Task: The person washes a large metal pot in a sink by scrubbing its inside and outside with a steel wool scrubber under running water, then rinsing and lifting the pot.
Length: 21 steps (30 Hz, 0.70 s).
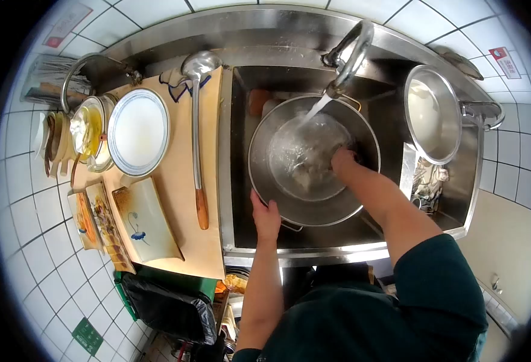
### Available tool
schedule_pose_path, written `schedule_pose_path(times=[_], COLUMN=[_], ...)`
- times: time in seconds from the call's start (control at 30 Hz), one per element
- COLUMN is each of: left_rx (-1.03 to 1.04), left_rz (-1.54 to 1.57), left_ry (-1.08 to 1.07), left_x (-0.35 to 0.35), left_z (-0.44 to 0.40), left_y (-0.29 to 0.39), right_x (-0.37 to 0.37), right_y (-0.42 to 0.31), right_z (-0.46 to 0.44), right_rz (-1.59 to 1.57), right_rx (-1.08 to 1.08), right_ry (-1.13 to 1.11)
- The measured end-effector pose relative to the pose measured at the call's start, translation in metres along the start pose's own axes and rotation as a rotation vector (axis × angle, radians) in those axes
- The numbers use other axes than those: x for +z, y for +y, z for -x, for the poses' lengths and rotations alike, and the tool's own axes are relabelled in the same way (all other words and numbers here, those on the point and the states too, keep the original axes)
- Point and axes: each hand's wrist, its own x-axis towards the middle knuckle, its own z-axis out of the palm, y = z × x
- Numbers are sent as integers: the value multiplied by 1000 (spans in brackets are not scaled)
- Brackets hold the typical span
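Observation:
A large round metal pot (313,211) sits in the sink basin, with a handle on its far side and another on its near side. Water from the faucet (338,84) streams into it, and the water inside is churned and bubbly. At the pot's near left rim, my left hand (266,218) grips the edge, with the thumb on the near side. My right hand (342,160) reaches down inside the pot, its bent fingers partly hidden by water. Close to them lies a pale, blurred patch (304,178) that I cannot identify.
Left of the sink, a wooden board (175,133) carries a ladle (196,145), a white plate (139,133) and a rectangular dish (148,220). A metal bowl (452,127) stands on the right. A black-lined bin (169,308) is below the board.

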Motion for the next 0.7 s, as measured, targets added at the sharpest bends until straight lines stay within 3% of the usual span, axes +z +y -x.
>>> schedule_pose_path(times=[0.07, 0.13, 0.17, 0.23, 0.3, 0.33, 0.4, 0.43, 0.47, 0.53, 0.6, 0.63, 0.67, 0.7], left_rx=[21, 32, 18, 5, -28, -46, -69, -79, -67, -33, 13, 37, 40, 45], left_rz=[-18, -21, -14, -3, -19, -29, 5, 20, 31, 55, 26, 14, 30, 45], left_ry=[23, 25, 27, 37, 41, 41, 43, 43, 64, 104, 158, 188, 191, 192], left_x=[0, 1, 2, 3, 0, -2, -3, -3, -2, 1, 6, 8, 10, 12], left_z=[-2, -2, -1, -4, -6, -6, -4, -3, -4, -6, -6, -6, -6, -6], left_y=[-5, -9, -13, -18, -17, -17, -12, -12, -15, -22, -19, -18, -22, -28], right_x=[31, 44, 26, -14, -59, -52, -55, -80, -113, -90, -44, -37, -25, -17], right_y=[-33, -78, -101, -139, -145, -145, -116, -82, -41, 6, 12, 5, -4, -21], right_z=[-31, -39, -29, -35, -51, -77, -115, -115, -105, -93, -67, -50, -36, -6], right_rz=[-52, -226, -387, -224, -266, -400, -930, -1321, -1043, 149, 139, 31, -201, -393], right_rx=[41, -92, -216, -501, -557, -386, -117, -26, 104, -61, 171, 207, 220, 269], right_ry=[89, 127, 124, 101, 220, 546, 725, 560, 346, 354, 247, 27, -98, -29])
